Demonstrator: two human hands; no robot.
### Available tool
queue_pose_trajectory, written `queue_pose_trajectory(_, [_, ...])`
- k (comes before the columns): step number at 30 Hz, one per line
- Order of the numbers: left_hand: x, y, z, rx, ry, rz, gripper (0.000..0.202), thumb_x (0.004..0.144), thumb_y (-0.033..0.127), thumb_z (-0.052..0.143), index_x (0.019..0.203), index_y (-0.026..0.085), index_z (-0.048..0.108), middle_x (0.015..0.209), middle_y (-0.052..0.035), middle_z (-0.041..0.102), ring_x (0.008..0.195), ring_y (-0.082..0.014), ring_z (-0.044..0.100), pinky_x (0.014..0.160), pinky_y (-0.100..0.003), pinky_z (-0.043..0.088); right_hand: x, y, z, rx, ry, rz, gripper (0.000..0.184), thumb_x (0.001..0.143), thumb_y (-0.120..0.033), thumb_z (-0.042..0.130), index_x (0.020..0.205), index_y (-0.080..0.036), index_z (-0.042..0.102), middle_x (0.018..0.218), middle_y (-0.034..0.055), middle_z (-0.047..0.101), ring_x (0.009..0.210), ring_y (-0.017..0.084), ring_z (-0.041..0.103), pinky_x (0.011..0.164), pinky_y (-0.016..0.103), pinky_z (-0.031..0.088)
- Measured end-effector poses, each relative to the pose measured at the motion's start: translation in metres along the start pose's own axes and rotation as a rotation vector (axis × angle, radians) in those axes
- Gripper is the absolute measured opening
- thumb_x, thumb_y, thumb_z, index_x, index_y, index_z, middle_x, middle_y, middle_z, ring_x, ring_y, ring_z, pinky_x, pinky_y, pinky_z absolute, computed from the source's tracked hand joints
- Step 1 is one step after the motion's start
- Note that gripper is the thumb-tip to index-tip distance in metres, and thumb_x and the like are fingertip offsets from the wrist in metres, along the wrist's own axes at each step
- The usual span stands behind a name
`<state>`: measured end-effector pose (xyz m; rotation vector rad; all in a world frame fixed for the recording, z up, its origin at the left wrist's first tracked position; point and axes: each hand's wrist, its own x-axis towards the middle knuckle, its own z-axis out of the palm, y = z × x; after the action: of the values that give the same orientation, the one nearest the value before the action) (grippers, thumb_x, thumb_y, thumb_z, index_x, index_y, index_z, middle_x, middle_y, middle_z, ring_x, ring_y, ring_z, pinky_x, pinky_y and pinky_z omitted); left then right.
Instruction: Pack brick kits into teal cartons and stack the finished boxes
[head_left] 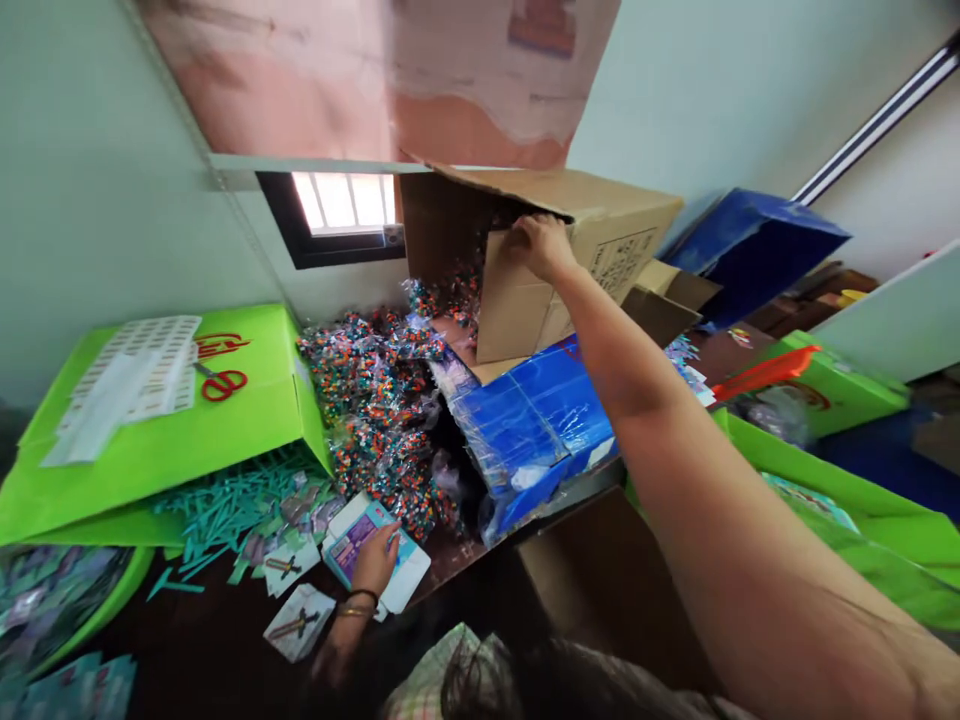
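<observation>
Right hand (pixel 541 245): grip closed over the top flap edge of the box (pixel 600 230), fingers hooked inside the opening, arm at full stretch. The box stands at the far edge of the counter (pixel 217 640), tipped with its mouth to the left and resting on a blue bundle (pixel 536 415). Bead packets (pixel 367 390) lie in a heap from the mouth down toward the middle of the counter.

Own left hand: not seen. A second hand (pixel 375 562), bracelet at the wrist, lies flat on a pack (pixel 352 535) near the front edge. It rises beside a head of hair and reads as another person's.

Risks, as judged:
- The hold is one flap only. The flap could fold or tear, and the box would drop.
- The bundle's wrap looks slick, so the box may slide off it.
- More tilt could send packets in a rush over the pack, the second hand and the front edge.
- The scissors (pixel 223 383) lie just left of the heap and could get buried.
</observation>
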<state>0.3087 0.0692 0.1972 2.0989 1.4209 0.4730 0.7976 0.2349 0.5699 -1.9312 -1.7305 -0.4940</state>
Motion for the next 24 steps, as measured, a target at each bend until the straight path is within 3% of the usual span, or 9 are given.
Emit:
queue_pose_trajectory(4, [0.007, 0.033, -0.006, -0.147, 0.059, 0.029, 0.03, 0.084, 0.026, 0.052, 0.094, 0.026, 0.08, 0.103, -0.0054, 0.083, 0.1, -0.0275, 0.079, 0.096, -0.044, 0.063, -0.031, 0.012, -0.018, 0.155, -0.049, -0.075, 0.038, 0.101, -0.044, 0.055, 0.11, -0.011, 0.071, 0.112, 0.0136, 0.071, 0.111, 0.027, 0.062, 0.105, 0.045, 0.048])
queue_pose_trajectory(8, [0.035, 0.055, -0.021, -0.188, 0.026, 0.181, 0.031, 0.088, 0.026, 0.052, 0.1, 0.026, 0.081, 0.108, -0.0052, 0.083, 0.104, -0.0252, 0.078, 0.098, -0.042, 0.063, -0.072, 0.035, -0.043, 0.332, 0.036, -0.086, 0.046, 0.107, -0.051, 0.044, 0.099, -0.015, 0.071, 0.101, 0.0109, 0.071, 0.099, 0.024, 0.064, 0.099, 0.044, 0.051])
queue_pose_trajectory(10, [0.058, 0.062, -0.031, -0.172, 0.012, 0.245, 0.03, 0.089, 0.025, 0.054, 0.102, 0.026, 0.081, 0.11, -0.005, 0.082, 0.106, -0.0238, 0.078, 0.1, -0.04, 0.062, -0.081, 0.042, -0.044, 0.384, 0.091, -0.038, 0.054, 0.108, -0.057, 0.038, 0.095, -0.015, 0.07, 0.096, 0.0099, 0.07, 0.099, 0.024, 0.064, 0.1, 0.043, 0.05])
queue_pose_trajectory(13, [0.099, 0.075, -0.044, -0.117, -0.002, 0.301, 0.028, 0.09, 0.022, 0.056, 0.103, 0.026, 0.08, 0.11, -0.0039, 0.082, 0.105, -0.0223, 0.077, 0.101, -0.039, 0.062, -0.081, 0.034, -0.032, 0.379, 0.142, 0.001, 0.059, 0.103, -0.068, 0.044, 0.089, -0.016, 0.068, 0.09, 0.0088, 0.068, 0.102, 0.024, 0.063, 0.104, 0.044, 0.047])
queue_pose_trajectory(16, [0.144, 0.098, -0.048, -0.087, -0.008, 0.423, 0.028, 0.093, 0.021, 0.054, 0.107, 0.025, 0.078, 0.112, -0.0047, 0.081, 0.104, -0.0218, 0.077, 0.1, -0.038, 0.061, -0.075, 0.021, -0.025, 0.433, 0.154, -0.047, 0.056, 0.096, -0.075, 0.054, 0.09, -0.022, 0.07, 0.092, 0.0071, 0.071, 0.103, 0.026, 0.065, 0.104, 0.047, 0.048])
queue_pose_trajectory(18, [0.178, 0.118, -0.051, -0.09, 0.003, 0.526, 0.029, 0.095, 0.022, 0.052, 0.11, 0.023, 0.077, 0.113, -0.0063, 0.081, 0.105, -0.0222, 0.076, 0.1, -0.039, 0.061, -0.069, 0.03, -0.032, 0.503, 0.205, -0.075, 0.05, 0.092, -0.076, 0.059, 0.094, -0.027, 0.072, 0.099, 0.0056, 0.073, 0.106, 0.027, 0.066, 0.102, 0.046, 0.05])
queue_pose_trajectory(21, [0.243, 0.154, -0.062, -0.083, 0.064, 0.629, 0.03, 0.096, 0.023, 0.051, 0.113, 0.022, 0.076, 0.115, -0.0074, 0.08, 0.108, -0.0235, 0.075, 0.103, -0.04, 0.06, -0.06, 0.088, -0.054, 0.546, 0.448, 0.018, 0.046, 0.09, -0.074, 0.063, 0.093, -0.03, 0.073, 0.102, 0.0051, 0.075, 0.102, 0.024, 0.066, 0.098, 0.042, 0.05])
queue_pose_trajectory(24, [0.327, 0.201, -0.078, -0.031, 0.162, 0.669, 0.031, 0.096, 0.023, 0.05, 0.113, 0.021, 0.075, 0.118, -0.009, 0.079, 0.112, -0.0252, 0.073, 0.105, -0.041, 0.057, -0.052, 0.184, -0.072, 0.492, 0.646, 0.289, 0.05, 0.087, -0.075, 0.06, 0.082, -0.026, 0.065, 0.087, 0.0058, 0.072, 0.085, 0.019, 0.06, 0.085, 0.037, 0.048])
